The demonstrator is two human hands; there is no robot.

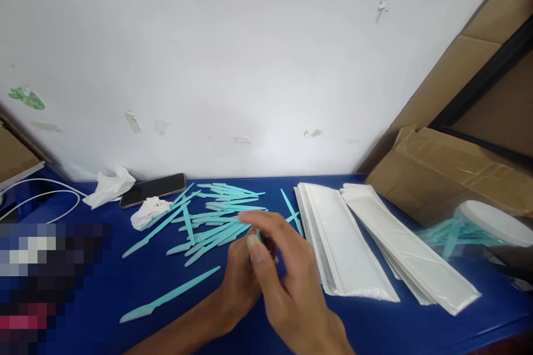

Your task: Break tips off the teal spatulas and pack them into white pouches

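My left hand (241, 277) is closed in front of me, its fingers largely covered by my right hand (295, 272). My right hand curls over it, thumb pressed toward the fingers. A small teal sliver of an eyebrow razor (259, 236) shows between the hands; the rest of it is hidden. Just beyond them, a loose heap of teal eyebrow razors (216, 233) lies on the blue table, wider ends mostly toward the left. One single razor (166, 297) lies apart, left of my left forearm. Two crossed razors (293, 213) rest beyond my right hand.
White flat packets (345, 244) and a second stack of packets (412, 249) lie on the right. Farther right, a clear jar with a white lid (495, 223) holds more razors. A phone (154, 189), crumpled tissues (110, 186) and a cable (62, 186) are at left; cardboard boxes (449, 161) border the right.
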